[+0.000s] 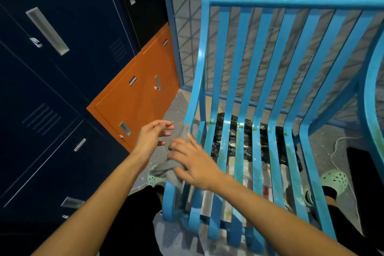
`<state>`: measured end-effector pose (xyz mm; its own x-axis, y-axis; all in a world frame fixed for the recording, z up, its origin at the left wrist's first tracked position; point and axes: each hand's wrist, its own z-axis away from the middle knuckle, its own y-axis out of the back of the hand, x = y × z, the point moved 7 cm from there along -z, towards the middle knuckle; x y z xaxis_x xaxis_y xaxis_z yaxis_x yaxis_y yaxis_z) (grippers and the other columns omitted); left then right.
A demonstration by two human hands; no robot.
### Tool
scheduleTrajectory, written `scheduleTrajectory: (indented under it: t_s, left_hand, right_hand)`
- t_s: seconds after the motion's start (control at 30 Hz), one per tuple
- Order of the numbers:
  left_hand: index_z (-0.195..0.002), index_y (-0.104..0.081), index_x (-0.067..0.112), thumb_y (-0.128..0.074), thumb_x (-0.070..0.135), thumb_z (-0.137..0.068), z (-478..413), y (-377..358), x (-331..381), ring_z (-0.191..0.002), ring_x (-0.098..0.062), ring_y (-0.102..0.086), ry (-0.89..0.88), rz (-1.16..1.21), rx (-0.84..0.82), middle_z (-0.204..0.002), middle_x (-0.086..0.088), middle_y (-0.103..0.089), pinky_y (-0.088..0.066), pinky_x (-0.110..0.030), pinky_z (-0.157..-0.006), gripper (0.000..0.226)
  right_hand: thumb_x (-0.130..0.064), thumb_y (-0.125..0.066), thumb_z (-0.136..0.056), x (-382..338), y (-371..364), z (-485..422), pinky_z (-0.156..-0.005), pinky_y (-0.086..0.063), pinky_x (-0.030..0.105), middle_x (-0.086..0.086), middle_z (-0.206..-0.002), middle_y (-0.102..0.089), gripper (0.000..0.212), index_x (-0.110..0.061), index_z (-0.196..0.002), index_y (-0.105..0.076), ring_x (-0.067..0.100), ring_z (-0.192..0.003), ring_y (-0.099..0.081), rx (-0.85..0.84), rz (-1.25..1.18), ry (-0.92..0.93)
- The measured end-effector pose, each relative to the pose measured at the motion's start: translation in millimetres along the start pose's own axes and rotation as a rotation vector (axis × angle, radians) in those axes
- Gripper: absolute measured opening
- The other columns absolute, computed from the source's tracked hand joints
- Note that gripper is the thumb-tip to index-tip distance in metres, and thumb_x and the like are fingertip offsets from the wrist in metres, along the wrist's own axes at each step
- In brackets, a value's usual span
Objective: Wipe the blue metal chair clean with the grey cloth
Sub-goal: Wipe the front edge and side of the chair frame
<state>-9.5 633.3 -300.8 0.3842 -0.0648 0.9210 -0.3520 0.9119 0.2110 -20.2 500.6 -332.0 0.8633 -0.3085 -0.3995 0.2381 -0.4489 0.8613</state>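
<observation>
The blue metal chair (257, 97) with slatted seat and back fills the right half of the head view, and greenish stains speckle its seat slats. The grey cloth (166, 171) hangs over the seat's left front edge. My right hand (194, 162) lies on the cloth with fingers spread and the thumb against a bunched fold. My left hand (152, 136) hovers just left of the cloth's upper end, fingers apart and slightly curled, holding nothing that I can see.
Dark blue lockers (62, 81) and orange lockers (137, 97) stand close on the left. A blue mesh fence (187, 33) runs behind the chair. A black plastic bag (247, 139) and paper lie under the seat. My feet in green clogs (334, 181) flank the chair.
</observation>
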Motion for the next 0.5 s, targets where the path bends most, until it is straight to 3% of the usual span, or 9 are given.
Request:
scheduleTrajectory:
  t_s: [0.1,0.27,0.37,0.5]
  left_hand:
    - [-0.102,-0.070,0.015,-0.045,0.017,-0.104,-13.3,-8.6,6.8,-0.101,-0.018,-0.061,-0.059,-0.024,0.028,-0.109,-0.002,-0.072,-0.047,-0.031,-0.084,0.025]
    - [-0.134,-0.059,0.025,-0.048,0.023,-0.104,-35.9,-29.8,34.9,-0.124,-0.003,-0.049,-0.265,-0.105,0.179,-0.134,0.013,-0.056,-0.038,-0.022,-0.102,0.032]
    - [-0.146,-0.047,0.026,-0.046,0.024,-0.104,-65.7,-54.0,56.6,-0.137,-0.005,-0.038,-0.310,-0.113,0.158,-0.150,0.011,-0.042,-0.031,-0.021,-0.109,0.041]
    - [-0.152,-0.037,0.024,-0.045,0.025,-0.105,-113.1,-76.8,88.8,-0.145,-0.007,-0.028,-0.344,-0.096,0.160,-0.159,0.008,-0.031,-0.021,-0.011,-0.104,0.048]
  right_hand:
    - [-0.038,-0.034,-0.097,43.4,8.8,-22.8,-0.122,-0.007,0.051,0.006,-0.135,-0.052,0.041,-0.013,-0.118,-0.058,0.021,-0.142,-0.032,0.045,-0.009,-0.034]
    - [-0.038,-0.033,-0.097,125.9,33.9,-73.6,-0.121,-0.009,0.052,0.005,-0.146,-0.044,0.042,-0.015,-0.124,-0.055,0.021,-0.148,-0.022,0.028,0.128,-0.042]
    - [-0.036,-0.036,-0.096,171.8,61.0,-112.0,-0.121,-0.005,0.051,0.007,-0.149,-0.042,0.039,-0.014,-0.123,-0.056,0.023,-0.149,-0.017,-0.029,0.348,0.021]
    - [-0.033,-0.041,-0.096,211.2,108.8,-157.5,-0.120,-0.008,0.051,0.010,-0.146,-0.046,0.036,-0.014,-0.122,-0.058,0.027,-0.148,-0.023,-0.042,0.667,0.146]
